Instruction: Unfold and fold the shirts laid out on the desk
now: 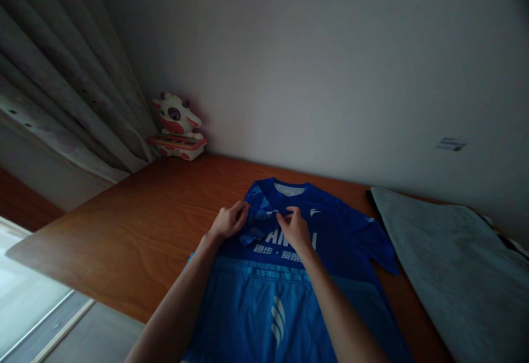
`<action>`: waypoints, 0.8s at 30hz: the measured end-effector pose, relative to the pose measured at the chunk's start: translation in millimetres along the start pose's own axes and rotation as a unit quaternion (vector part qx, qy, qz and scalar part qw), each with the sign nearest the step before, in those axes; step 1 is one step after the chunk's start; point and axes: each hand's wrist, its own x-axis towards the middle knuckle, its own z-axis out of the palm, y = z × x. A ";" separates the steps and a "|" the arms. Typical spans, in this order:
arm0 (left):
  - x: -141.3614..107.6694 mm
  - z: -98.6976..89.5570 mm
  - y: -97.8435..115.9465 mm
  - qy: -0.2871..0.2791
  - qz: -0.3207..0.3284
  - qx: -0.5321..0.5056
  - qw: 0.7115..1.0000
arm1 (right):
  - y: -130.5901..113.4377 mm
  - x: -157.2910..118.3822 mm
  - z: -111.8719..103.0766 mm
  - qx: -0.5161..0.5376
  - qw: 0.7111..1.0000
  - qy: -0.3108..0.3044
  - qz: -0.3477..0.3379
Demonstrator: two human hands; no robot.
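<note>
A blue short-sleeved sports shirt (243, 297) lies front up on the wooden surface, its collar toward the wall. White lettering crosses its chest. The sleeve (254, 233) on the left side is turned inward over the chest. At the shirt's left edge, my left hand (229, 221) is closed with its fingers on the fabric near the shoulder. My right hand (295, 229) is over the chest, thumb and forefinger pinching the folded-in sleeve cloth. The other sleeve (382, 247) is spread out to the right.
A cow-shaped toy with a keyboard (177, 137) stands at the back left by a curtain (70, 76). To the right lies a folded grey cloth (446, 253). Behind rises a pale wall (309, 76) with a small label (450, 144). The wooden surface (136, 231) ends at the left.
</note>
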 end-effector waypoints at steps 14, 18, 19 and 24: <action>1.4 5.4 -9.6 -0.088 0.077 0.155 0.981 | -1.3 -20.7 13.0 -0.080 0.980 0.102 -0.150; 2.5 5.4 -9.4 -0.053 0.075 0.130 0.987 | -5.8 -27.7 10.1 -0.076 0.966 0.074 -0.234; 4.0 6.0 -9.0 -0.030 0.076 0.114 0.990 | -7.3 -28.2 9.1 -0.072 0.962 0.054 -0.256; 24.9 23.3 -15.3 0.029 0.052 0.097 0.994 | -11.9 -28.1 7.2 -0.063 0.956 -0.005 -0.288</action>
